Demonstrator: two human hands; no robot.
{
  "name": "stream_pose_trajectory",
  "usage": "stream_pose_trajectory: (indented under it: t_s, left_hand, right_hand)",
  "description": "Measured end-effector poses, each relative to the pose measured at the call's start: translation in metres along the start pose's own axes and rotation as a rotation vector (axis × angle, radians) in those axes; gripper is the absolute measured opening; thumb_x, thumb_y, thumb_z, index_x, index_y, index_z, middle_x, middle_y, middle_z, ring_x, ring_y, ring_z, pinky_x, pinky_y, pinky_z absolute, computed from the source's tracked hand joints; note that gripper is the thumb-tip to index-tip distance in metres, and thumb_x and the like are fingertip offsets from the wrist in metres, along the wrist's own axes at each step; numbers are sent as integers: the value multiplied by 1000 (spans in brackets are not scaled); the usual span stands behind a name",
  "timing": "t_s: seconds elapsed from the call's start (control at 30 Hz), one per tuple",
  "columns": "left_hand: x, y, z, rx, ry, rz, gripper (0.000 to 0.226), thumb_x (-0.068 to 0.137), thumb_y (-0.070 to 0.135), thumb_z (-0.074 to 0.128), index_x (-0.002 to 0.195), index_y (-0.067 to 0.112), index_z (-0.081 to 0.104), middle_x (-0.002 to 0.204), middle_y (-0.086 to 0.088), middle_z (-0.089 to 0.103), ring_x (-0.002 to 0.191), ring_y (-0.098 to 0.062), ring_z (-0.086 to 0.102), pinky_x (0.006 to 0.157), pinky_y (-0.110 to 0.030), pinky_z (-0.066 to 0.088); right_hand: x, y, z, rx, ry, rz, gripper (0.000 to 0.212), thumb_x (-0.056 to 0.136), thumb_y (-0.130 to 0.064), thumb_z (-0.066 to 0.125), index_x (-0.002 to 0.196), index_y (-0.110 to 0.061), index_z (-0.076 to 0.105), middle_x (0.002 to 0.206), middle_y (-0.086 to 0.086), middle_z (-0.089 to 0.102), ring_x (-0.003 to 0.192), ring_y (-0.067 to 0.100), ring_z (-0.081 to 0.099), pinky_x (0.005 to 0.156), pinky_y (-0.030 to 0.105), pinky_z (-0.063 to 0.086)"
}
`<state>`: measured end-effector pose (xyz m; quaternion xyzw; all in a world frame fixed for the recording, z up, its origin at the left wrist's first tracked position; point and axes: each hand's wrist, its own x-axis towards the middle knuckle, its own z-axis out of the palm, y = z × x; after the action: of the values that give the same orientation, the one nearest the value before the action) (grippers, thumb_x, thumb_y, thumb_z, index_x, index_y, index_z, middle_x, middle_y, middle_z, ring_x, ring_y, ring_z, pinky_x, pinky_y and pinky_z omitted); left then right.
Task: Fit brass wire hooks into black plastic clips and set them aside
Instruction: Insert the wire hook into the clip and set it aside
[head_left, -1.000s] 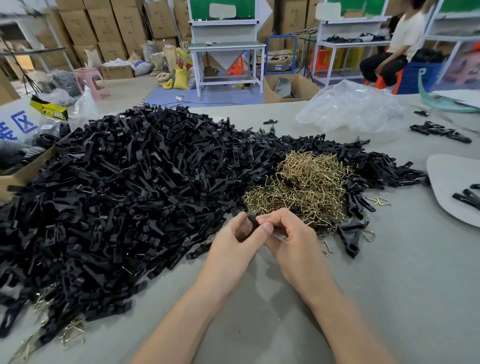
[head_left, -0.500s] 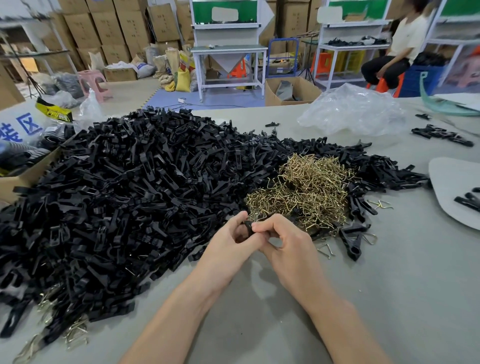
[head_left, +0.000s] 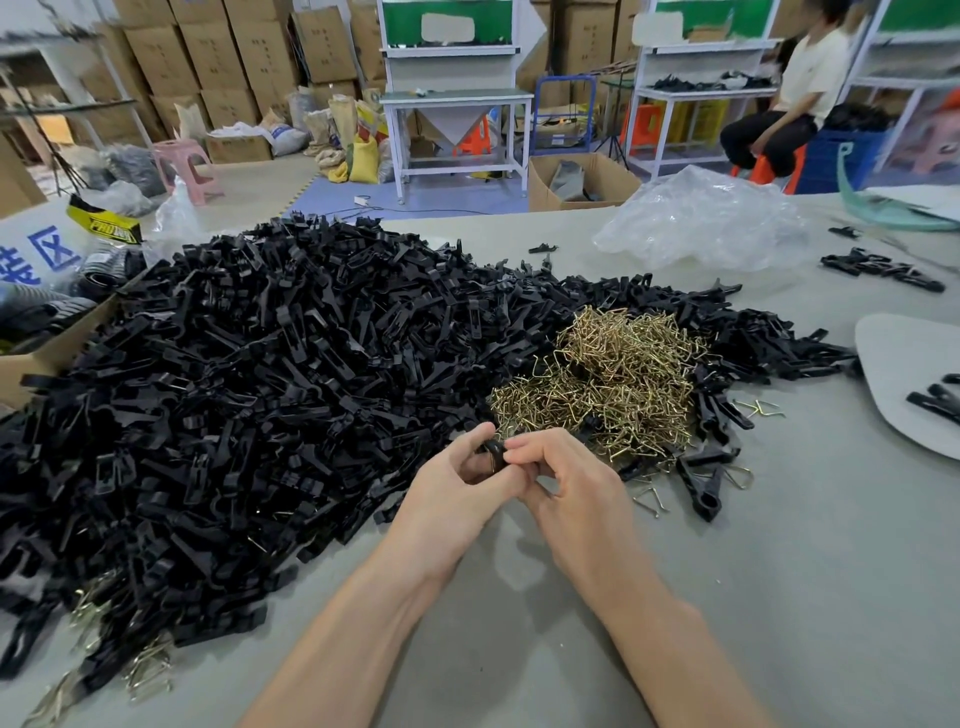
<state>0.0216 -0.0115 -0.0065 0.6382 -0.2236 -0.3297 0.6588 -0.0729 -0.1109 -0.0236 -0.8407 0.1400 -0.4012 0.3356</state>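
Both hands meet at the centre of the grey table (head_left: 779, 597), just in front of the piles. My left hand (head_left: 457, 493) pinches a small black plastic clip (head_left: 493, 451) between thumb and fingers. My right hand (head_left: 566, 483) has its fingers curled against the same clip; whether a wire hook is in it is hidden. A tangled heap of brass wire hooks (head_left: 608, 384) lies right behind the hands. A very large pile of black clips (head_left: 249, 395) covers the table's left and middle.
Clips fitted with brass hooks (head_left: 140, 670) lie at the near left. Loose clips (head_left: 701, 478) and stray hooks sit right of my hands. A crumpled clear plastic bag (head_left: 706, 223), a grey board (head_left: 904, 374) and a cardboard box (head_left: 47, 358) ring the piles. A person sits far right.
Both hands stay together on the clip; the fingers have shifted slightly, and the clip now shows more clearly between the left thumb and the right fingertips.
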Motion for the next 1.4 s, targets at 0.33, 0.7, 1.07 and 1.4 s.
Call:
stream_pose_trajectory:
  t_s: [0.33, 0.7, 1.07, 1.4]
  left_hand:
    - [3, -2, -2, 47, 19, -22, 90, 57, 44, 81, 140, 23, 54, 70, 21, 59, 71, 4, 58, 80, -19, 41]
    - [-1, 2, 2, 173, 65, -1, 82, 65, 48, 78, 141, 29, 53, 78, 11, 59, 72, -3, 54, 75, -21, 40]
    - [-12, 5, 5, 279, 42, 189, 64, 85, 37, 75, 142, 34, 46, 100, 17, 72, 94, 7, 65, 83, -6, 43]
    - [-19, -2, 12, 503, 137, 382, 36, 82, 47, 74, 112, 47, 54, 98, 24, 65, 97, -3, 62, 79, -14, 47]
  right_hand:
    - [-1, 2, -1, -16, -19, -28, 26, 83, -1, 77, 94, -20, 64, 116, -12, 64, 99, 1, 63, 80, 23, 52]
    - [-1, -1, -1, 10, -29, 26, 35, 84, -4, 77, 96, -31, 59, 113, -28, 64, 101, -2, 64, 82, 23, 52]
    - [9, 0, -21, 592, 31, 347, 20, 91, -6, 71, 102, -22, 65, 101, -9, 76, 96, 7, 71, 81, 14, 51]
    - [12, 8, -24, 997, 24, 500, 25, 86, -24, 70, 109, -16, 69, 116, 15, 73, 107, 29, 70, 87, 28, 56]
